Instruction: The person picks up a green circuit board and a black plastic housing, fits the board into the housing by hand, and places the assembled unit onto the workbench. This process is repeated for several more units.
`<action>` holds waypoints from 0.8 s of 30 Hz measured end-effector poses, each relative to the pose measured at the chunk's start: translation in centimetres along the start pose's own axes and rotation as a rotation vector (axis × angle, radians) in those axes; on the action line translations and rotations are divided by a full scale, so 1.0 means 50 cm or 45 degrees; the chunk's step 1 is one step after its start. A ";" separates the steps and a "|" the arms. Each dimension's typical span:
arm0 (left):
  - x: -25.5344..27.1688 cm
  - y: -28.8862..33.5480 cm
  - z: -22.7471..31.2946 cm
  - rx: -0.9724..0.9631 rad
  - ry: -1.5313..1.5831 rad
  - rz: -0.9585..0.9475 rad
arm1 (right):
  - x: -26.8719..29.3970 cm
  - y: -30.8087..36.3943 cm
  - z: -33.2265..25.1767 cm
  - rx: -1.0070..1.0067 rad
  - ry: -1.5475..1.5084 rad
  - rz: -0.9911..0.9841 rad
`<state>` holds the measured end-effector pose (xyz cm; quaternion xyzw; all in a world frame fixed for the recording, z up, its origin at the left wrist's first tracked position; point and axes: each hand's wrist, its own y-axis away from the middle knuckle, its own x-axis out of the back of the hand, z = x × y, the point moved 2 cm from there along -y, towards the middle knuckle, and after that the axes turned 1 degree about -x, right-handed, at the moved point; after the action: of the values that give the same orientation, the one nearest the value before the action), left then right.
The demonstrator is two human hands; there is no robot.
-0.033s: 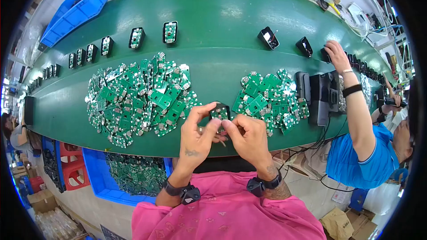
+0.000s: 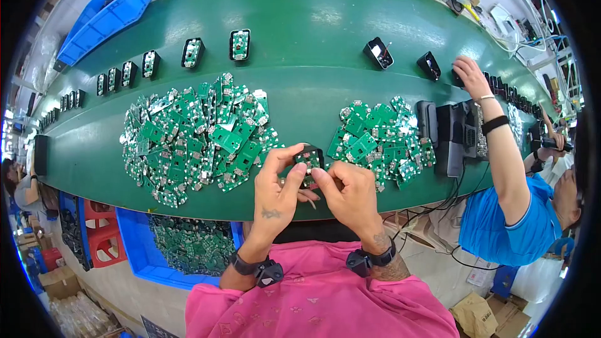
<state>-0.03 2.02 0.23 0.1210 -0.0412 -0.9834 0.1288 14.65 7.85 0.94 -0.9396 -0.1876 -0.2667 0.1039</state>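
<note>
Near the front edge of the green table, both hands hold a small black plastic case [image 2: 318, 154] with a green circuit board [image 2: 309, 158] in it. My left hand [image 2: 278, 186] grips the case from the left, its thumb on the board. From the right, my right hand [image 2: 348, 190] closes round it, thumb tip also on the board close to the other thumb. Fingers hide the lower part of the case. A large heap of green circuit boards [image 2: 188, 138] lies left of my hands, a smaller heap [image 2: 375, 141] to the right.
Black cases with boards [image 2: 240, 45] stand in a row at the far left; open black cases [image 2: 378, 54] stand far right. A co-worker's hand [image 2: 474, 77] touches one there. Black power-supply-like boxes [image 2: 449, 141] flank the right heap. A blue crate [image 2: 139, 261] of boards sits below the table.
The case has tipped slightly so more of the board shows, and my thumbs have shifted a little on it. The co-worker's hand has moved slightly left.
</note>
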 end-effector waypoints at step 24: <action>0.006 0.000 -0.013 -0.327 -0.187 0.341 | -0.040 -0.052 -0.024 -0.022 -0.493 -0.289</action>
<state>-0.15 1.90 -0.48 0.0248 0.0595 -0.9608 0.2695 11.47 9.24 1.11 -0.9470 -0.3064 -0.0929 0.0272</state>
